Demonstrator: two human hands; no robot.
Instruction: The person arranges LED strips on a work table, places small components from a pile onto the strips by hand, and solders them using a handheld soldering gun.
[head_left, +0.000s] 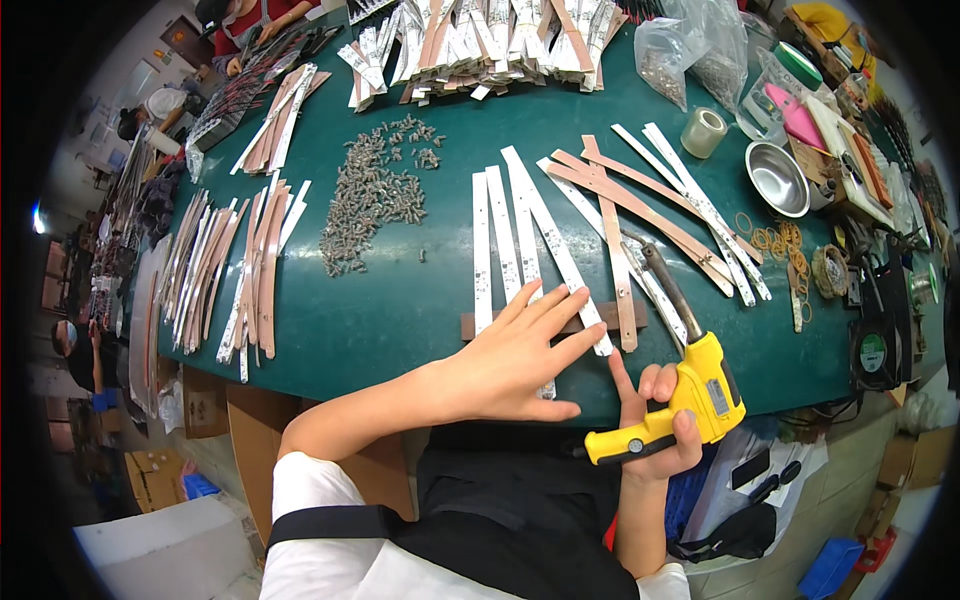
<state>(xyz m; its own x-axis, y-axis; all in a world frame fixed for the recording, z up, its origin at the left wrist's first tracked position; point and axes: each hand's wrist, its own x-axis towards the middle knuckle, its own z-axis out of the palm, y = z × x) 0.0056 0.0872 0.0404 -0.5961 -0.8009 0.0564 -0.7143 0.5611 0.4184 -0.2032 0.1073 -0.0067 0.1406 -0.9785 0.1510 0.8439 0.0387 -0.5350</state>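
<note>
My left hand point(520, 350) lies with fingers spread over several white circuit-board strips on the green table. Its fingertips rest on the lower part of a slanting white strip point(545, 225); the hand covers parts of the strips beside it. A brown bar point(468, 326) lies crosswise under these strips. In my right hand point(660, 420) is a yellow soldering gun point(705, 390), gripped by its handle, its metal shaft angled up and left. The right index finger points out toward the slanting strip's lower end. Right of it, white and copper-coloured strips point(650, 210) lie crossed, partly behind the shaft.
A pile of small metal parts point(370, 200) sits left of centre. Bundled strips point(265, 270) lie at the left, with a large stack point(490, 50) at the back. At right are a tape roll point(704, 132), a steel bowl point(777, 180) and rubber bands point(775, 240). Other people work beyond.
</note>
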